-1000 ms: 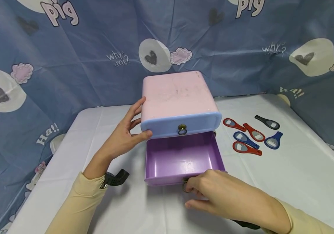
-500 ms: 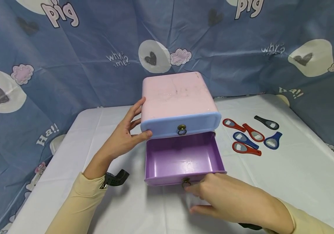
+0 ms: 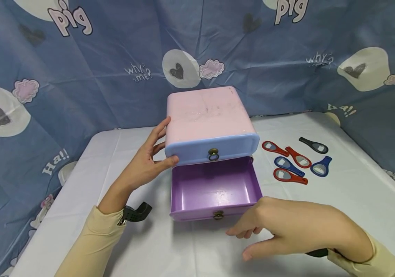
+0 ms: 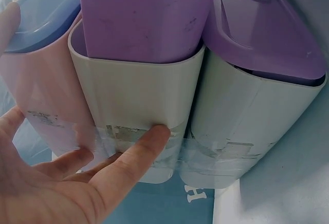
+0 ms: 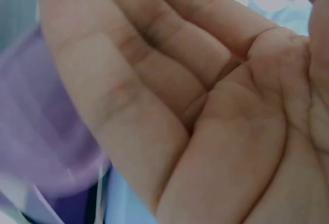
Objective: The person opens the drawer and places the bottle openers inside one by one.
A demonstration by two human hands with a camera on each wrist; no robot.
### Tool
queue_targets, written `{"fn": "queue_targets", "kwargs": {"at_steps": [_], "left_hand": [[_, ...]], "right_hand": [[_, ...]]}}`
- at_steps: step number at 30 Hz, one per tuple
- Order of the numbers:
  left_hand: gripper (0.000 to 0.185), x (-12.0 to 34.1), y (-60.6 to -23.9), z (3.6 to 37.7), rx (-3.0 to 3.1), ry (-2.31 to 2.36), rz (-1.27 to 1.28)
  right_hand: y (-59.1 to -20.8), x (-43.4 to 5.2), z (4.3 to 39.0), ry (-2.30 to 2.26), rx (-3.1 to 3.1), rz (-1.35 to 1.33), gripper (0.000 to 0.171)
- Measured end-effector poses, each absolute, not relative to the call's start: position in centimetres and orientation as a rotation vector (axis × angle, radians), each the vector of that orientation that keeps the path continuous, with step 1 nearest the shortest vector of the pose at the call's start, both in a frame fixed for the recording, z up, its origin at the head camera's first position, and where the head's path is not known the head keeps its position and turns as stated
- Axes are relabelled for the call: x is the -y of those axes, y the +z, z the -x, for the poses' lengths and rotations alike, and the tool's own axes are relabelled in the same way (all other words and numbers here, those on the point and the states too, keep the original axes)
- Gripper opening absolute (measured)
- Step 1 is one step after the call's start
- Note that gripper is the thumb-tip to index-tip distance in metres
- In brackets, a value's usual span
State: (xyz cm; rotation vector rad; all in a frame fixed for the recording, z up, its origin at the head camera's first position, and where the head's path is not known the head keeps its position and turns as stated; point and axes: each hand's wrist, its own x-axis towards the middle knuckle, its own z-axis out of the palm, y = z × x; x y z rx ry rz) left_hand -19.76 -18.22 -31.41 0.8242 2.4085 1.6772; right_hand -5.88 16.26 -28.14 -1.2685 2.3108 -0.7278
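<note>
A small pink drawer box (image 3: 208, 115) stands mid-table. Its blue top drawer (image 3: 190, 148) is closed; the purple lower drawer (image 3: 214, 184) is pulled out and holds nothing. My left hand (image 3: 150, 159) presses flat against the box's left side, thumb on the blue front's corner; the left wrist view shows straight fingers (image 4: 139, 152) on the box's pale casing (image 4: 139, 95). My right hand (image 3: 280, 227) hovers open just right of the purple drawer's ring handle (image 3: 218, 215), touching nothing. The right wrist view shows its bare palm (image 5: 195, 111) beside the purple drawer (image 5: 36, 131).
Several bottle openers (image 3: 296, 161), red, blue and black, lie on the white tablecloth (image 3: 349, 192) right of the box. A blue patterned curtain (image 3: 80, 77) closes off the back and both sides. A black strap (image 3: 136, 212) sits at my left wrist.
My right hand has let go of the purple drawer's ring handle, spread its fingers and drifted to the right. The drawer stays pulled out; the left hand has not moved.
</note>
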Motion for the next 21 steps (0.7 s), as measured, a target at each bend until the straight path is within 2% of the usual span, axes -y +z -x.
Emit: {"fn": "queue_targets", "kwargs": {"at_steps": [10, 21], "left_hand": [[0.099, 18.3, -31.4, 19.7, -2.434, 1.659, -0.851], [0.101, 18.2, -31.4, 19.9, -2.467, 1.629, -0.866]], "right_hand": [[-25.8, -21.5, 8.3, -0.928, -2.346, 1.323, 0.028], [-25.6, -27.4, 12.4, -1.157, -2.311, 1.101, 0.039]]}}
